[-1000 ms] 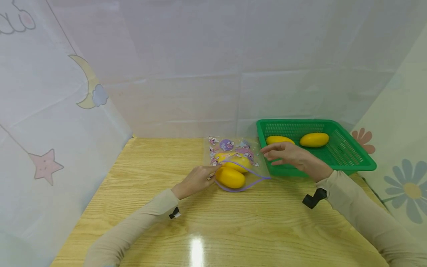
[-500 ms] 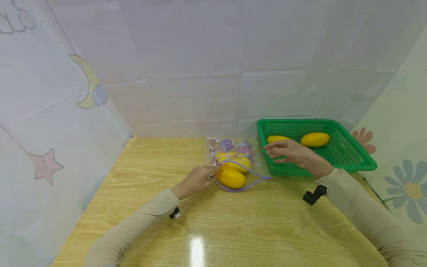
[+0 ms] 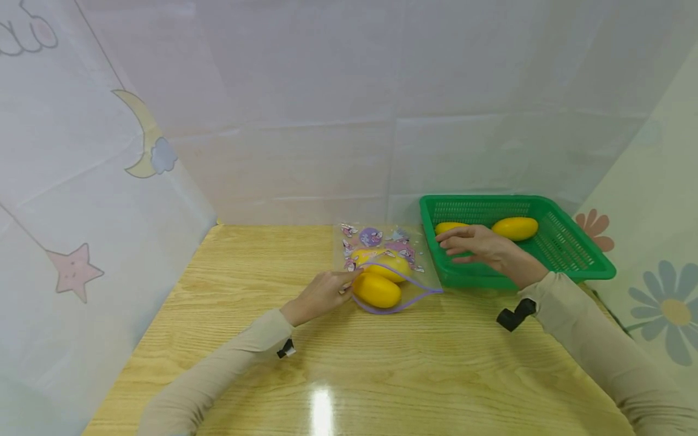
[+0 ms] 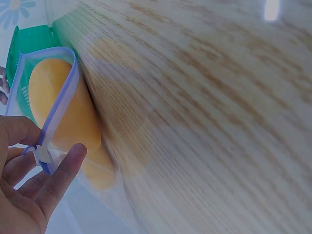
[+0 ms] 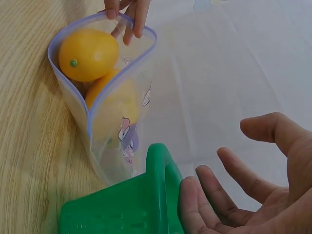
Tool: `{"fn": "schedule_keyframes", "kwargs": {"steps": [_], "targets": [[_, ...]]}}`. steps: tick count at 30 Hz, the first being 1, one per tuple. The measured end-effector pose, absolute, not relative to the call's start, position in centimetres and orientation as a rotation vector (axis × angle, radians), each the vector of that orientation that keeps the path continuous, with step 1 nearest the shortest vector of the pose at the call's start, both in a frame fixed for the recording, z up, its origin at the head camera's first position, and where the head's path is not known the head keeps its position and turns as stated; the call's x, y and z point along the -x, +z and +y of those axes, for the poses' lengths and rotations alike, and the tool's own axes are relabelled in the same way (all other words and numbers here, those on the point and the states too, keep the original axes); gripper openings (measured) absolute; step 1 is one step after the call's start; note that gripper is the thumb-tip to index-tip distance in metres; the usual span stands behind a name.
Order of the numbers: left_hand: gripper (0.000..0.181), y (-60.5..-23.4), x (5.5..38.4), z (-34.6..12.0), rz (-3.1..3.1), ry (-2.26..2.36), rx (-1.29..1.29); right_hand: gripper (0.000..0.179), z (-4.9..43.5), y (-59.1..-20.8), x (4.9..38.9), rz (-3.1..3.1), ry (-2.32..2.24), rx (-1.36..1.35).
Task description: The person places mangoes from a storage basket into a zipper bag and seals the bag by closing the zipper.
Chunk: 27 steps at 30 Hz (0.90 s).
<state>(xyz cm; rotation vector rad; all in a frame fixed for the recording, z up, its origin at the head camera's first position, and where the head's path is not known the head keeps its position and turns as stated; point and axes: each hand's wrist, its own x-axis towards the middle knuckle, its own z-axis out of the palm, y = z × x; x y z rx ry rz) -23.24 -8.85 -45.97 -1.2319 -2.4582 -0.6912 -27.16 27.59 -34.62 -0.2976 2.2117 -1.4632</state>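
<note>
A clear zip bag (image 3: pixel 434 291) with purple edging and cartoon prints lies on the table, its mouth gaping toward the person. Inside are several yellow oval fruits (image 3: pixel 376 290); the nearest has a small green stem end in the right wrist view. My left hand (image 3: pixel 320 293) pinches the left corner of the bag's mouth by its white slider (image 4: pixel 43 154). With fingers spread and slightly bent, my right hand (image 3: pixel 482 247) holds nothing and hovers over the near left side of a green basket (image 3: pixel 586 248). A yellow fruit (image 3: pixel 450 227) beneath it is partly hidden by the hand.
Another yellow fruit (image 3: pixel 515 228) lies toward the back of the basket. The basket stands right of the bag, close to the back wall sheet (image 3: pixel 305 169). Wood-grain table (image 3: pixel 349 369) extends in front of both hands.
My right hand has drifted slightly right, from the bag's side to over the basket, covering more of the left fruit there. The left hand and the bag stay put.
</note>
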Motion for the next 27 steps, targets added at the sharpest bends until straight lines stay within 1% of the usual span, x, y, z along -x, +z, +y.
{"fn": "schedule_keyframes", "kwargs": {"steps": [9, 18, 27], "targets": [[0.047, -46.0, 23.3, -8.8, -2.476, -0.691, 1.213, 0.057, 27.9, -34.5, 27.3, 2.208, -1.49, 0.291], [0.046, -45.9, 23.2, -8.8, -2.467, -0.689, 1.227, 0.054, 28.3, -34.6, 27.5, 2.218, -1.505, 0.253], [0.049, -45.8, 23.1, -8.9, -2.472, -0.701, 1.254, 0.046, 28.8, -34.7, 28.2, 2.247, -1.505, 0.187]]}}
